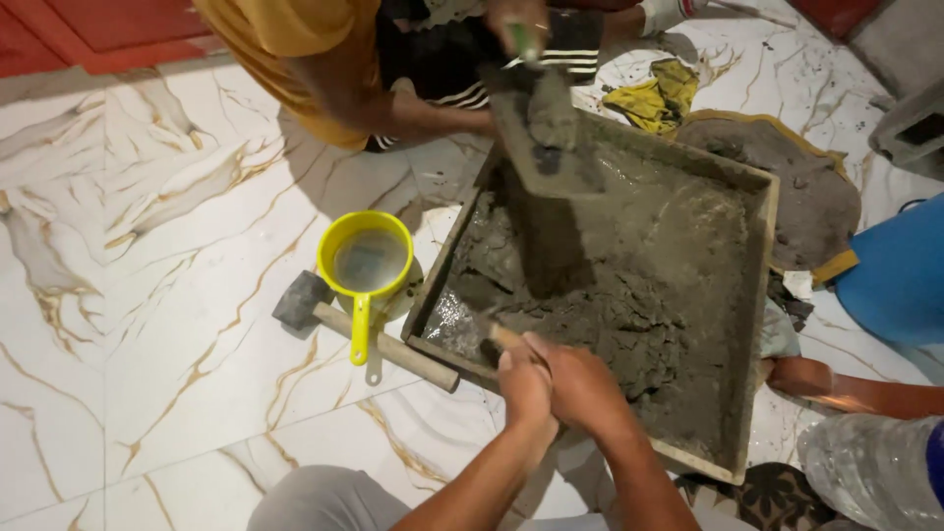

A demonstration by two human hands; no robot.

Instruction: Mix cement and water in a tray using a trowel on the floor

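Note:
My left hand (523, 391) and my right hand (582, 382) are clasped together on a wooden tool handle (499, 336). The handle's far end dips into wet grey mortar (629, 315) near the front left of a square wooden tray (759, 295). The tool's blade is hidden in the mortar. Across the tray a crouching person in a yellow shirt (295, 39) holds a flat trowel (546, 147) loaded with mortar above the tray's far side.
A yellow scoop (366, 261) with water lies over a mallet (307, 300) on the marble floor, left of the tray. A yellow cloth (654, 93) and mortar-stained mat (796, 177) lie behind. At right are a blue container (900, 270), another person's forearm (855, 390) and a plastic bottle (865, 467).

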